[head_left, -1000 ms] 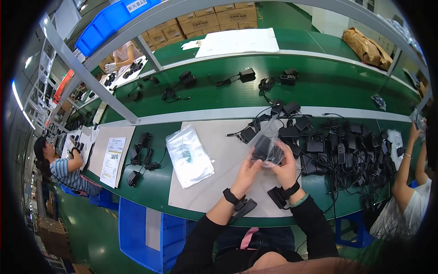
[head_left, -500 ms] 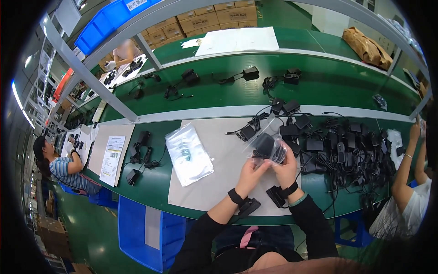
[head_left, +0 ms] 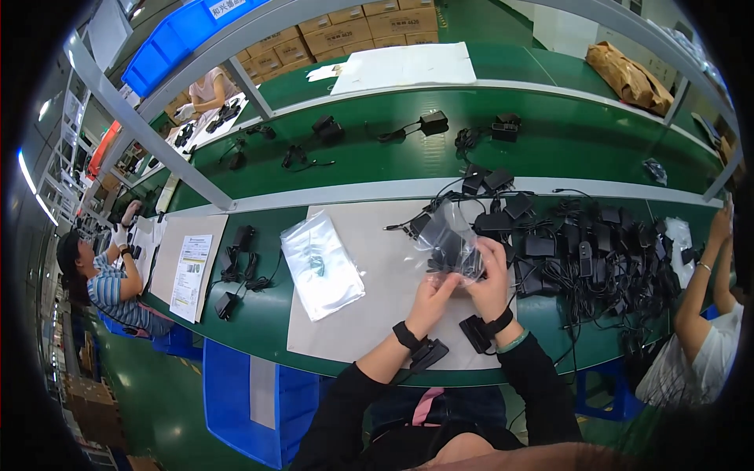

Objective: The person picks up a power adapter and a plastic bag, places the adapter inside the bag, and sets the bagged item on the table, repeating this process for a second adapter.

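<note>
Over the grey mat [head_left: 377, 330], a transparent plastic bag [head_left: 428, 265] with a black power adapter [head_left: 449, 247] and its cable inside is held up in front of me. My left hand [head_left: 430, 302] pinches the bag's near edge from the left, thumb on top. Around the bag's right side, my right hand [head_left: 492, 281] has its fingers curled. A stack of flat transparent bags [head_left: 322, 267] lies on the mat left of my hands. Right of them is a large heap of black adapters [head_left: 585, 255] with tangled cables.
More adapters lie on the raised green shelf [head_left: 377, 165] and beside a printed sheet [head_left: 191, 279] at left. A metal frame [head_left: 314, 198] crosses behind the mat. Co-workers sit to the left [head_left: 114, 275] and right [head_left: 699, 322]. A blue bin [head_left: 236, 400] stands below the table edge.
The bag has tilted more upright, with the adapter deeper inside it. My right hand's fingers have shifted along its side; my left hand has hardly moved.
</note>
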`<state>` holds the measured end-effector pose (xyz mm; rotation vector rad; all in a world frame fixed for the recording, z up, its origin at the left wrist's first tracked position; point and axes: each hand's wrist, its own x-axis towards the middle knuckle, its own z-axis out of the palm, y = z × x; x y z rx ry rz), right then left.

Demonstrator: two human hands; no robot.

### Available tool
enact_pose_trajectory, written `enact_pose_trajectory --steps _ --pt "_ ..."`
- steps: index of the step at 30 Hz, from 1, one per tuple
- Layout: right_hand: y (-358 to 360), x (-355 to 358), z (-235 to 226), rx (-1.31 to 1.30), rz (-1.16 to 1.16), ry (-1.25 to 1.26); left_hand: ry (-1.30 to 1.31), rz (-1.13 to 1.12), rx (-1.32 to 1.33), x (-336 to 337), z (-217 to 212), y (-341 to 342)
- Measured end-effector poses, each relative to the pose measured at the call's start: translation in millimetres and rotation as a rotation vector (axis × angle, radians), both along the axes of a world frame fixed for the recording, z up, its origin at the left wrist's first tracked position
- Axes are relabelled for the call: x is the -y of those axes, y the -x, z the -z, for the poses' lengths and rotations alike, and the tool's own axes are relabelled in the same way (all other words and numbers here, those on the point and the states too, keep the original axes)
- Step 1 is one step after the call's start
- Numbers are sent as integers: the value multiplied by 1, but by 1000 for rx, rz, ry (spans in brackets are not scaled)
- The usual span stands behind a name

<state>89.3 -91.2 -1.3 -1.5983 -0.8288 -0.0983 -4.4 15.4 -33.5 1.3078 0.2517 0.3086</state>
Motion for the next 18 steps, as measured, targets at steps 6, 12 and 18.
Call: enact_pose_trajectory --steps 6,12,18 --pt "-8 8 -3 316 26 155 20 -95 58 6 -8 -2" --pt "-11 7 -10 505 12 220 -96 -6 60 -4 -7 4" --pt "-7 8 -12 554 -8 179 -108 56 34 -9 -10 8"
